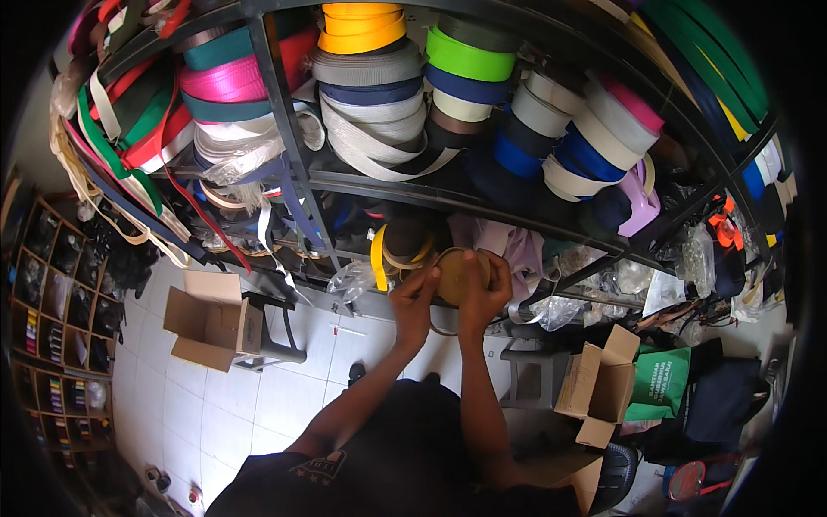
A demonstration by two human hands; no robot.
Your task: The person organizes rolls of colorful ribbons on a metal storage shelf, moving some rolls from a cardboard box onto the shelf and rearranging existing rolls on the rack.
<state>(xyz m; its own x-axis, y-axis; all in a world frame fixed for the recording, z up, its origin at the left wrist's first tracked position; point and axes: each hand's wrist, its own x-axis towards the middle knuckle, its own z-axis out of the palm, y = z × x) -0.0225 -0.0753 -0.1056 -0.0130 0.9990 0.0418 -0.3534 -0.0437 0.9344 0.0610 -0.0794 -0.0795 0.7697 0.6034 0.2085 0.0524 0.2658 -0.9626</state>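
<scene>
Between my two hands, in front of the lower shelf, is a flat coiled roll of olive-tan webbing (451, 283). My right hand (484, 297) grips its right side, the thumb lying across the flat face. At the left edge, my left hand (415, 302) has its fingers closed on the roll's rim. A loop of the strap hangs just below the roll, between my wrists. Close behind my left hand, a stack of dark and tan rolls (407, 237) with a yellow strap (378, 258) stands on the lower shelf.
A black metal rack (379, 187) full of coloured webbing rolls spans the front. An open cardboard box (207, 319) rests on a stool at left; another box (599, 383) stands at right beside a green bag (659, 383). Loose straps hang at upper left.
</scene>
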